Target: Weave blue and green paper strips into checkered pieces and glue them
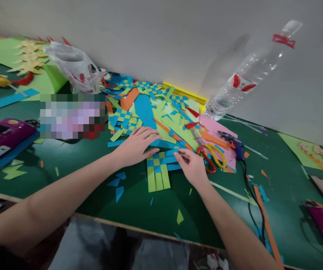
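Left hand (pixel 136 146), right hand (pixel 193 167) at paper weave (pixel 157 167), room toward table edge (pixel 105 221)

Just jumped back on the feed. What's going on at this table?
A person is working on a partly woven mat of green and blue paper strips. The left hand is at its far left corner; the right hand has its fingertips by a blue strip. Green ends lie unwoven toward the person. Scissors lie to the right.
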Available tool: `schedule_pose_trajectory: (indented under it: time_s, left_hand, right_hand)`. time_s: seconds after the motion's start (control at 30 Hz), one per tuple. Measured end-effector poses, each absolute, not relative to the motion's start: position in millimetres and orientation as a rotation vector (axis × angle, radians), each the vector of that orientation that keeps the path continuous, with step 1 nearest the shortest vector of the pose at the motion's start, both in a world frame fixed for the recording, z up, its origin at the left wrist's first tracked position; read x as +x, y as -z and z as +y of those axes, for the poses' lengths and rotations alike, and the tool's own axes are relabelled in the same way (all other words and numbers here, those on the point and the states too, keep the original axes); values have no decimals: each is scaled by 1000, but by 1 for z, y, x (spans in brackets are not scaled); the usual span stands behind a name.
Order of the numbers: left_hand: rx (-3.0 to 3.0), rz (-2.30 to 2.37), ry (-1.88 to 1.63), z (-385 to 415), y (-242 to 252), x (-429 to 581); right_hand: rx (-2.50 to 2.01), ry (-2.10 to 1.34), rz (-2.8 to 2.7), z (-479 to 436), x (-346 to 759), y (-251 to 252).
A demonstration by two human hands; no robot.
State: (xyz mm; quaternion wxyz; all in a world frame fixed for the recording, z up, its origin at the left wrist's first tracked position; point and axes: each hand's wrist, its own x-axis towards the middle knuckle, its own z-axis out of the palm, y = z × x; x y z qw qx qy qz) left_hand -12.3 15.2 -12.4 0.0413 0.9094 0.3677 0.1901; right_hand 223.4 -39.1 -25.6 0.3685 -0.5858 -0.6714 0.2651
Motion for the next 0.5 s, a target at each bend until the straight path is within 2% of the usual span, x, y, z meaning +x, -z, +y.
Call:
schedule_pose_trajectory:
  time_s: [0.2, 0.37, 0.5]
  left_hand:
    - [2851, 1048, -465, -6, 21, -2]
    - [2914, 1060, -359, -14, 30, 0]
    - [2922, 1032, -334, -16, 31, 1]
  right_hand:
    - [-1172, 27, -2079, -42, 225, 12]
    - [-1039, 17, -2378, -41, 226, 19]
    - [-1070, -16, -2386, -37, 229, 19]
